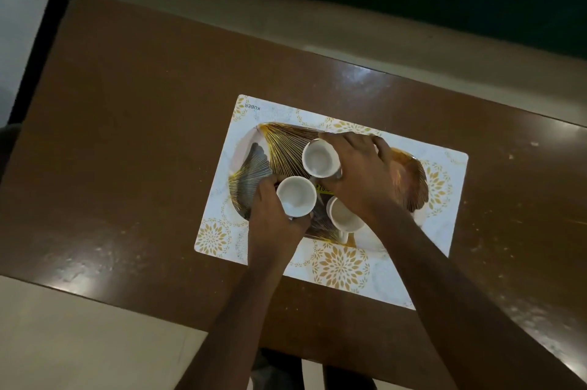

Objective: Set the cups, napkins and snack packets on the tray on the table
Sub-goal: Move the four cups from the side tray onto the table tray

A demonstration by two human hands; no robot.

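Observation:
An oval tray [251, 167] with gold and grey fan patterns rests on a white placemat. My left hand [273, 221] grips a white cup [296, 196] over the tray's near left part. My right hand [359, 173] wraps around a second white cup [319, 157] above the tray's middle. A third white cup [343, 215] stands on the tray under my right wrist, partly hidden. A sliver of a yellow snack packet [324, 189] shows between the cups. No napkins are visible.
The white placemat [343, 265] with gold flower prints lies on the brown wooden table [133, 142]. The table's far edge runs along a pale floor strip, with a dark green surface behind. Pale floor shows at the near left.

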